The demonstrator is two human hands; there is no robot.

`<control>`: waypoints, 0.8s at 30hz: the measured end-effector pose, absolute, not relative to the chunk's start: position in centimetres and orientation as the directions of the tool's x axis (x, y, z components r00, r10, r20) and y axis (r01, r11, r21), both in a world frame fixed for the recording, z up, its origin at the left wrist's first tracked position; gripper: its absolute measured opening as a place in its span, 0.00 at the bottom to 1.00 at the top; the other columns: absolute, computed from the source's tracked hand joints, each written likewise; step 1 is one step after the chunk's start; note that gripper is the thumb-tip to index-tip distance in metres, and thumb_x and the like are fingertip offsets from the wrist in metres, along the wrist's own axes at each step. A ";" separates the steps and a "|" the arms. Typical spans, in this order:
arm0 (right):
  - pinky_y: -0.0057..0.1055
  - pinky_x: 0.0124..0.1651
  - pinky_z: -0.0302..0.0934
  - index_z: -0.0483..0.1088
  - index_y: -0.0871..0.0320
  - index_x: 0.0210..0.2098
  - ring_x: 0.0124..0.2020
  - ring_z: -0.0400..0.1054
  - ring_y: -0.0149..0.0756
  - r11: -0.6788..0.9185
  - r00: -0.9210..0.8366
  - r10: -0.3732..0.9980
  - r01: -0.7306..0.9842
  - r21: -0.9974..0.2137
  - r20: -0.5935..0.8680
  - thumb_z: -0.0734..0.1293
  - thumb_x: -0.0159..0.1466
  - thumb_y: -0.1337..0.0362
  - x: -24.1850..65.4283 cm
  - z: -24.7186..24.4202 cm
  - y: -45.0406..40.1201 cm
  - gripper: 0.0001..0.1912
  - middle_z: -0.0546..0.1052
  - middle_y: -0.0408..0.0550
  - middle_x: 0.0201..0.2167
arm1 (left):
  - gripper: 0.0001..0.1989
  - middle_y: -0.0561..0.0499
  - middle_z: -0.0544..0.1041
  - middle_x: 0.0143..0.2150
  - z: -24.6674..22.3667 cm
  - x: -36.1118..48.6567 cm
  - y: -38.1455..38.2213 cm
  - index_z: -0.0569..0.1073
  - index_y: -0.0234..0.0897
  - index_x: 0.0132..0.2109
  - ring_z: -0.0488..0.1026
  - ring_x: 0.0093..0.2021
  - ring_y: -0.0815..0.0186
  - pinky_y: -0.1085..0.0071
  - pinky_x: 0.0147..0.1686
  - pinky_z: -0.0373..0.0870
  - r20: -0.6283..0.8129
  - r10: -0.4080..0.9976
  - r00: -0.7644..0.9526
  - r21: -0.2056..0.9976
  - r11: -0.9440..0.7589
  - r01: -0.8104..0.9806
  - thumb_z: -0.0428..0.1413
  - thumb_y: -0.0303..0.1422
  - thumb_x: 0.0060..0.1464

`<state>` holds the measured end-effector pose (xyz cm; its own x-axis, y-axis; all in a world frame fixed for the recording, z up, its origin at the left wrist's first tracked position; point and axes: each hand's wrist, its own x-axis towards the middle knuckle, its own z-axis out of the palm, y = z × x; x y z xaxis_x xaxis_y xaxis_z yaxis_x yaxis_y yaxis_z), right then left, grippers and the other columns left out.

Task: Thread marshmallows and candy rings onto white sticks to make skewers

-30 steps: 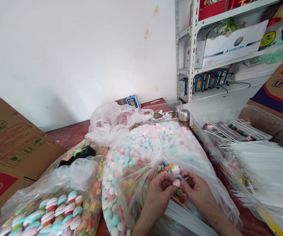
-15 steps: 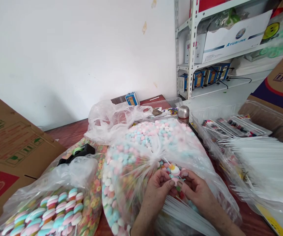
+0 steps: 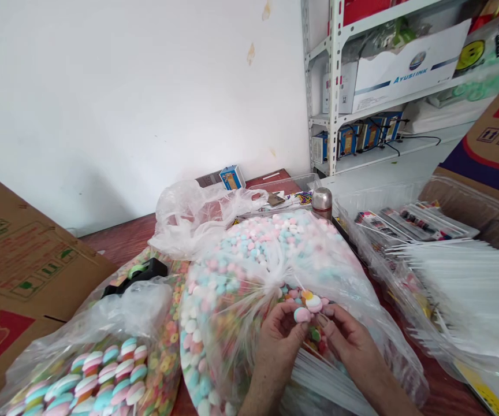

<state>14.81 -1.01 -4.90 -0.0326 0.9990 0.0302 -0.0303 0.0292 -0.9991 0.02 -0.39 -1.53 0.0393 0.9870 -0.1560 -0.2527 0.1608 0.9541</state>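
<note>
Pinched between the thumb and fingers of my left hand (image 3: 278,341) is a pink and blue marshmallow (image 3: 302,315). Just right of it, my right hand (image 3: 348,341) is closed at the lower end of a candy skewer (image 3: 314,304). That skewer has a white-and-pink marshmallow and a yellow-orange gummy on a thin white stick that points up and left. Both hands are over the opening of a big clear bag of marshmallows (image 3: 206,277). Loose coloured candies (image 3: 316,334) show below my fingers, and a bundle of white sticks (image 3: 323,375) lies between my forearms.
On the left, a bag of finished marshmallow skewers (image 3: 106,375) lies in front of a black tape dispenser (image 3: 139,276). A cardboard box (image 3: 24,260) leans at far left. To the right is a clear plastic bin (image 3: 371,260) with many white sticks (image 3: 461,294). A metal flask (image 3: 322,202) stands behind.
My left hand's marshmallow has shifted left, so it now shows beside the skewer rather than under it. The skewer has moved slightly right, and the camera view has turned a little.
</note>
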 end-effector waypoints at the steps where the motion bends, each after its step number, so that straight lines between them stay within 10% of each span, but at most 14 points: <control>1: 0.33 0.47 0.69 0.75 0.55 0.45 0.45 0.75 0.42 0.069 -0.024 0.997 0.103 -0.992 0.067 0.62 0.67 0.50 15.3 -5.2 -1.4 0.18 0.80 0.51 0.45 | 0.12 0.45 0.83 0.42 -1.6 -0.1 -0.3 0.79 0.39 0.38 0.78 0.42 0.56 0.63 0.43 0.75 -0.181 0.984 -0.001 0.947 0.174 -0.269 0.69 0.35 0.45; 8: 0.26 0.45 0.71 0.73 0.48 0.52 0.45 0.77 0.38 0.320 -0.188 0.947 0.563 -0.762 0.259 0.60 0.69 0.57 18.2 -6.5 -4.3 0.16 0.81 0.47 0.46 | 0.14 0.47 0.82 0.39 -1.5 -0.9 0.0 0.78 0.35 0.41 0.77 0.35 0.66 0.71 0.37 0.75 -0.228 0.966 -0.119 0.925 0.178 -0.335 0.68 0.34 0.47; 24: 0.26 0.37 0.73 0.72 0.48 0.51 0.47 0.78 0.38 0.391 -0.262 0.913 0.783 -0.484 0.313 0.58 0.70 0.59 18.4 -6.3 -4.6 0.15 0.82 0.45 0.45 | 0.12 0.49 0.82 0.41 -1.9 -1.0 0.0 0.78 0.36 0.44 0.78 0.35 0.67 0.74 0.35 0.76 -0.220 0.969 -0.114 0.919 0.167 -0.357 0.65 0.29 0.51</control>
